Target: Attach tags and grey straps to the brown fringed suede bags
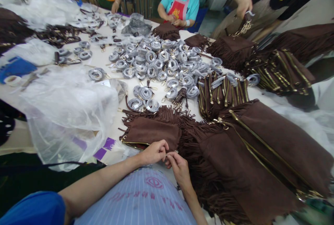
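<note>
A brown suede fringed bag (152, 131) lies at the table's near edge, right in front of me. My left hand (153, 152) and my right hand (176, 164) meet at its lower right corner. Both have fingers pinched together around a small metal fitting I cannot make out clearly. More brown fringed bags (263, 155) with gold zips are stacked to the right of my hands. A heap of wrapped grey strap coils (161, 63) with gold clasps covers the table's middle beyond the bag.
A big clear plastic bag (68, 113) bulges at the left. A blue item (15, 67) and a tape roll (12, 80) lie at the far left. Other people work at the far side; one person's hand (241, 4) holds a chain at upper right.
</note>
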`<state>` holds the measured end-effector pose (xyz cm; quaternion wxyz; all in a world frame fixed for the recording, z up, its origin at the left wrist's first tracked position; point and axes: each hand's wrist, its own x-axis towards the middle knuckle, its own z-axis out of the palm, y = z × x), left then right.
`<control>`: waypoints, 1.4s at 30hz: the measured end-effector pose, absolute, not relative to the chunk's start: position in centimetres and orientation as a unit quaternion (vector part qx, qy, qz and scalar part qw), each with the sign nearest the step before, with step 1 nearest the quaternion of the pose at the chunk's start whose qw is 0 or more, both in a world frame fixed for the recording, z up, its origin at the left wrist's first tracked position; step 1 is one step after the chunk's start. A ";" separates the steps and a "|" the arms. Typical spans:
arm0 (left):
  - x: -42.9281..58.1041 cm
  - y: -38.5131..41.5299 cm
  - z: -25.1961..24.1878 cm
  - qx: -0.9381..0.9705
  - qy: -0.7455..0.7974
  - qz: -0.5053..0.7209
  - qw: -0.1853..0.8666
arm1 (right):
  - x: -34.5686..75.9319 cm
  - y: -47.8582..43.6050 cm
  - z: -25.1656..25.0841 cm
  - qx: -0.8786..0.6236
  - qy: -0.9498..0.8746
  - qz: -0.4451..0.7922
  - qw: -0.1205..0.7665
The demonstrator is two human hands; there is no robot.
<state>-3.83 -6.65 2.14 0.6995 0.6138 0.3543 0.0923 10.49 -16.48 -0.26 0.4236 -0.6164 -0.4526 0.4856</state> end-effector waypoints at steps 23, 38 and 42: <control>-3.7 -7.1 3.7 0.743 0.360 0.052 0.561 | 10.4 -17.3 -0.1 -0.627 -0.639 0.292 0.337; -3.7 -7.3 3.6 0.778 0.344 0.066 0.521 | 9.6 -17.1 -0.2 -0.636 -0.632 0.281 0.341; -3.7 -6.6 3.8 0.744 0.342 0.097 0.566 | 10.4 -17.6 0.2 -0.673 -0.568 0.292 0.372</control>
